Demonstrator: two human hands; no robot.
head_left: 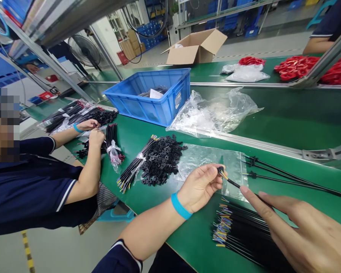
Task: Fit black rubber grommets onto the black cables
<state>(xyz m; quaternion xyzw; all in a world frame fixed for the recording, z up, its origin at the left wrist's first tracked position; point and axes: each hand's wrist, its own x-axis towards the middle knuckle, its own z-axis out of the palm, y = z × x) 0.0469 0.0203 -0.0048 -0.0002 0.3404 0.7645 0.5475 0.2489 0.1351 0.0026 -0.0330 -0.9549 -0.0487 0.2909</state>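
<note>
My left hand (200, 187), with a blue wristband, pinches a small black rubber piece (220, 169) between thumb and fingertips. Yellow and other thin wire ends of a black cable (233, 183) meet that piece. Behind the ends, my right hand (301, 223) grips the cable between its fingers, which partly hide it. Below the hands lies a thick bundle of black cables (250, 231) with bared coloured ends. Farther right, several loose cables (290, 176) carry black pieces near their tips. A heap of small black pieces (161, 159) lies beyond my left forearm, beside a tied cable bundle (136, 163).
At left, a co-worker's hands (92, 131) work by more tied cables (111, 142). A blue bin (147, 98) and clear plastic bags (213, 113) stand behind. Across the metal rail (261, 144) are an open carton (184, 55) and red coils (298, 66).
</note>
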